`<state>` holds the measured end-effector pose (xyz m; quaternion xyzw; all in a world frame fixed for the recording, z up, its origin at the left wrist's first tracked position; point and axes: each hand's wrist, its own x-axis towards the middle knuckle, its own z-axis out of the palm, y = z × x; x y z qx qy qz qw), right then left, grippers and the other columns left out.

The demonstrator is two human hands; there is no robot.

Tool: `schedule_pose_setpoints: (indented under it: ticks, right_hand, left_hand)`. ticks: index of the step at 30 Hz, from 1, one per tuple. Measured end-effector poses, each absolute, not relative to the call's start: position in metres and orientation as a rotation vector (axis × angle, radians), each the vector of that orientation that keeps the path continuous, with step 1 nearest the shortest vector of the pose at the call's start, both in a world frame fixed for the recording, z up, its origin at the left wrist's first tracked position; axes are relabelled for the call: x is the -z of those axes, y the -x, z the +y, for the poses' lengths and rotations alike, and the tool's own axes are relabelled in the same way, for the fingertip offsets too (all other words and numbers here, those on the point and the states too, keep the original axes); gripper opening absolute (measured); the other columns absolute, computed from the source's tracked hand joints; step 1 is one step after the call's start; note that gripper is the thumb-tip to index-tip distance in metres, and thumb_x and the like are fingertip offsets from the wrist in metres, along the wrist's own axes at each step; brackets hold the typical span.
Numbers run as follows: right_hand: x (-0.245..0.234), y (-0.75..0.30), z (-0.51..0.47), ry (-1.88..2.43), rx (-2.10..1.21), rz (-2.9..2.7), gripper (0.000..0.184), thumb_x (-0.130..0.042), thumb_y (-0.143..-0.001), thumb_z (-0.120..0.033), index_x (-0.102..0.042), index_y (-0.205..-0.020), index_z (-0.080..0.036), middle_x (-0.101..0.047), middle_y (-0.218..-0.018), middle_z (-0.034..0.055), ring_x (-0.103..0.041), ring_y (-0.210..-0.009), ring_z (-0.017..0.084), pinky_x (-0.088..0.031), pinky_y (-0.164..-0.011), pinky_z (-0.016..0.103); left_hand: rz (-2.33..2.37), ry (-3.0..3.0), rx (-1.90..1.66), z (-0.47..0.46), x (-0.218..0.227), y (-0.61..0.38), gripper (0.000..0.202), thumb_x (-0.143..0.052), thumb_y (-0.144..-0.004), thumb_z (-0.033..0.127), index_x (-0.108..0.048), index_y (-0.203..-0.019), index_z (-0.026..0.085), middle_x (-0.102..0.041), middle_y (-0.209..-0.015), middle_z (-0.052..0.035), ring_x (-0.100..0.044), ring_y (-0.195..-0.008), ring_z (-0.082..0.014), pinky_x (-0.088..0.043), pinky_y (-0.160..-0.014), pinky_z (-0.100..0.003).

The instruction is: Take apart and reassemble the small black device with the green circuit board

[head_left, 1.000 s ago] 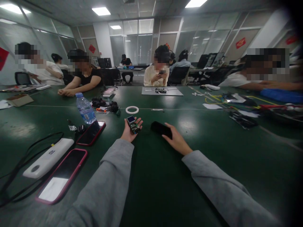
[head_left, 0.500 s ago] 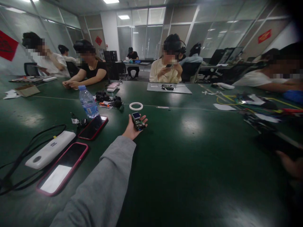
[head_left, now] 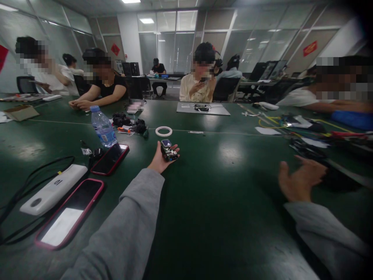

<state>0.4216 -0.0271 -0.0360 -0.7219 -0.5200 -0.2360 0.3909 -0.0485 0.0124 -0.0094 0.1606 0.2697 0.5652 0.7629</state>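
Observation:
My left hand (head_left: 159,160) lies palm up on the green table (head_left: 221,194), fingers curled round a small circuit board with a little screen (head_left: 168,149). My right hand (head_left: 300,179) hovers over the table at the right with its fingers spread and nothing in it. A dark flat object (head_left: 339,179) lies just beyond its fingertips, too blurred to name. Both arms wear grey sleeves.
Left of my left hand stand a water bottle (head_left: 101,130), a red-cased phone (head_left: 110,159), a pink-cased phone (head_left: 70,212), a white power bank (head_left: 54,188) and black cables. A white tape ring (head_left: 163,131) lies ahead. Wires and parts (head_left: 305,134) clutter the right. Several people sit around the table.
My right hand slid a black object from beside my left hand to the far right, and now shows open without it. My left hand has kept still with the board.

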Motion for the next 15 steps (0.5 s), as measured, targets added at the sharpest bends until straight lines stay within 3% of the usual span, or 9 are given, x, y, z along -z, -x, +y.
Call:
schedule_pose_setpoints:
  ticks: [7, 12, 15]
  right_hand:
    - [0.011, -0.187, -0.048, 1.225, 0.175, -1.997, 0.036, -0.036, -0.096, -0.038, -0.049, -0.125, -0.019, -0.051, -0.123, 0.0126, -0.044, -0.118, 0.024, -0.035, -0.099, 0.041]
    - [0.003, -0.077, -0.062, 1.015, 0.119, -2.267, 0.043, -0.035, -0.097, -0.03, -0.039, -0.139, -0.02, -0.035, -0.146, 0.0081, -0.029, -0.137, 0.022, -0.022, -0.112, 0.042]
    - [0.01, -0.06, -0.048, 1.04, 0.041, -2.237, 0.049, -0.036, -0.096, -0.026, -0.031, -0.144, -0.019, -0.027, -0.151, 0.0076, -0.022, -0.14, 0.023, -0.02, -0.115, 0.044]
  left_hand:
    - [0.616, -0.418, -1.195, 0.014, 0.01, 0.047, 0.053, -0.042, -0.086, 0.062, -0.056, -0.111, 0.018, -0.064, -0.118, -0.0138, -0.062, -0.106, -0.0266, -0.05, -0.088, -0.046]
    - [0.577, -0.437, -1.038, 0.012, 0.01, 0.051, 0.063, -0.037, -0.085, 0.066, -0.061, -0.108, 0.012, -0.067, -0.108, -0.0148, -0.064, -0.101, -0.0233, -0.05, -0.088, -0.036]
    - [0.569, -0.42, -1.036, 0.009, 0.007, 0.051, 0.068, -0.036, -0.086, 0.066, -0.061, -0.115, 0.009, -0.068, -0.103, -0.0159, -0.064, -0.099, -0.0246, -0.049, -0.089, -0.037]
